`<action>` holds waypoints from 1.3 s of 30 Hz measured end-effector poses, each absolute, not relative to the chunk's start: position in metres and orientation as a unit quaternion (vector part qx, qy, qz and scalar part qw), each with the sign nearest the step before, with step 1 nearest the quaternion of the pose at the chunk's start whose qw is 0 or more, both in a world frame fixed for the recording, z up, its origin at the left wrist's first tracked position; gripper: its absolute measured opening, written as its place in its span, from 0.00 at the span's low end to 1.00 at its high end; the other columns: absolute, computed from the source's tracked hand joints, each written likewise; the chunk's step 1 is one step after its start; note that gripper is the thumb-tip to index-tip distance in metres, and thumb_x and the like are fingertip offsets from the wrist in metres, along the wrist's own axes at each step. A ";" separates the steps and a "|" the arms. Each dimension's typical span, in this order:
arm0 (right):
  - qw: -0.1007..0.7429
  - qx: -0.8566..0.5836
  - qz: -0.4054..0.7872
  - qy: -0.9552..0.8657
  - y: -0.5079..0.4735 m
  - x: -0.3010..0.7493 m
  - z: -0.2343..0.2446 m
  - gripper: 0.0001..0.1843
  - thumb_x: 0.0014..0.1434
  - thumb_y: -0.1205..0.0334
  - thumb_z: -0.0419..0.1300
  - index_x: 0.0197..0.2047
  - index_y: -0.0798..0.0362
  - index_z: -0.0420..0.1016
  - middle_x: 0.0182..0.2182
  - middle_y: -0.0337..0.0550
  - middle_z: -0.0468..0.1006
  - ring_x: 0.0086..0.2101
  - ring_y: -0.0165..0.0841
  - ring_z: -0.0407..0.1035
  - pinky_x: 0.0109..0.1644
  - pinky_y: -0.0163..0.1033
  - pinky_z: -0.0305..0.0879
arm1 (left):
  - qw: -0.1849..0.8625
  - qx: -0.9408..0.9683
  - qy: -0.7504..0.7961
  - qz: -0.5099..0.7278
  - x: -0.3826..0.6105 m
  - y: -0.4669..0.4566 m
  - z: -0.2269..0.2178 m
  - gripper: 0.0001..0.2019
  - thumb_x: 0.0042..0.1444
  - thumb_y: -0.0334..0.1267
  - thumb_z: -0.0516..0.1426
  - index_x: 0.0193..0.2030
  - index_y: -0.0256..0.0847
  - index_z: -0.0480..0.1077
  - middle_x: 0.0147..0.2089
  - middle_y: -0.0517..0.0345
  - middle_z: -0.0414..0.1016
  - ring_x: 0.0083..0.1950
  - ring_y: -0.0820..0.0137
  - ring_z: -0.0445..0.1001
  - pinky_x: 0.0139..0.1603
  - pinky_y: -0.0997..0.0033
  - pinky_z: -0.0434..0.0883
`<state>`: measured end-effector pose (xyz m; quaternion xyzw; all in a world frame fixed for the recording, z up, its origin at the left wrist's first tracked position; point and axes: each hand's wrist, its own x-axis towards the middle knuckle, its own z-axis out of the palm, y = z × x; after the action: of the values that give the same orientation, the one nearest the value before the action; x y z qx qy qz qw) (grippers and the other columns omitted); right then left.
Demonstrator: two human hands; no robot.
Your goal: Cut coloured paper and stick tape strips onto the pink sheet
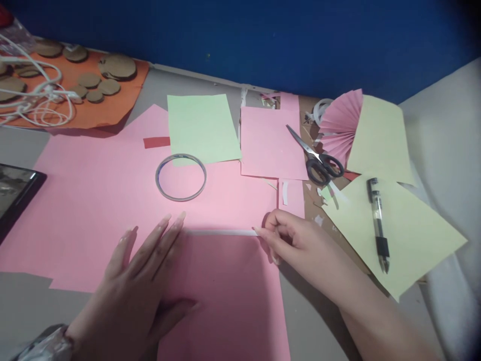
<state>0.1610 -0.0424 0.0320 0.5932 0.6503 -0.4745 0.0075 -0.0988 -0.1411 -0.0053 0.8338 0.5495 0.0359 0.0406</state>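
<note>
My left hand (pixel 139 281) lies flat, fingers stretched out, on a darker pink sheet (pixel 225 301) at the front of the table. Along that sheet's top edge runs a thin white strip of tape (pixel 221 232). My right hand (pixel 293 240) has its fingers curled and pinches the right end of that strip at the sheet's corner. Beneath is a large light pink sheet (pixel 93 200), and a clear tape roll (pixel 181 177) rests on it just beyond my left fingertips.
Black-handled scissors (pixel 315 155) lie on a small pink sheet (pixel 268 143). A pen (pixel 379 223) rests on yellow paper (pixel 413 240). A green sheet (pixel 201 128), a pink paper fan (pixel 341 125), cardboard discs on orange paper (pixel 93 108), white cables (pixel 37 95) and a tablet (pixel 15 193) surround them.
</note>
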 end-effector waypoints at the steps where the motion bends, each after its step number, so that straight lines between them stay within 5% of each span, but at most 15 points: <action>1: 0.005 0.590 -0.478 0.651 -0.043 0.161 0.033 0.15 0.64 0.50 0.47 0.30 0.48 0.62 0.20 0.32 0.73 0.23 0.30 0.66 0.28 0.35 0.55 | 0.043 0.836 0.546 0.032 -0.100 -0.141 -0.004 0.46 0.54 0.61 0.51 0.70 0.32 0.39 0.70 0.43 0.50 0.68 0.51 0.52 0.69 0.49 0.38; 8: -0.001 0.576 -0.457 0.678 -0.046 0.161 0.036 0.17 0.65 0.48 0.46 0.31 0.48 0.63 0.22 0.35 0.73 0.24 0.31 0.66 0.28 0.36 0.55 | 0.040 0.836 0.546 0.033 -0.082 -0.133 0.016 0.43 0.56 0.58 0.48 0.70 0.32 0.41 0.70 0.40 0.46 0.70 0.46 0.45 0.67 0.43 0.39; 15: -0.005 0.565 -0.450 0.691 -0.047 0.159 0.041 0.15 0.65 0.51 0.47 0.30 0.49 0.62 0.23 0.34 0.72 0.25 0.30 0.65 0.29 0.36 0.55 | 0.062 0.899 0.430 0.051 -0.064 -0.103 0.004 0.43 0.56 0.61 0.46 0.67 0.26 0.48 0.71 0.40 0.44 0.71 0.53 0.43 0.68 0.56 0.42; 23: -0.019 0.556 -0.493 0.669 -0.052 0.158 0.048 0.11 0.65 0.55 0.49 0.32 0.48 0.64 0.31 0.37 0.73 0.33 0.32 0.67 0.35 0.36 0.59 | 0.083 0.896 0.432 0.059 -0.068 -0.104 -0.006 0.43 0.56 0.61 0.47 0.68 0.26 0.47 0.71 0.39 0.42 0.71 0.51 0.44 0.68 0.55 0.43; 39: -0.013 0.578 -0.455 0.678 -0.047 0.159 0.030 0.14 0.64 0.56 0.50 0.27 0.50 0.59 0.26 0.36 0.70 0.27 0.30 0.62 0.29 0.36 0.55 | 0.081 0.887 0.449 0.069 -0.070 -0.107 -0.008 0.47 0.54 0.61 0.49 0.68 0.23 0.43 0.70 0.33 0.46 0.70 0.48 0.46 0.67 0.55 0.45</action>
<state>0.1586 -0.0467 0.0301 0.5776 0.6779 -0.4547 -0.0134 -0.0696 -0.1075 -0.0078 0.8871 0.4492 0.0688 0.0810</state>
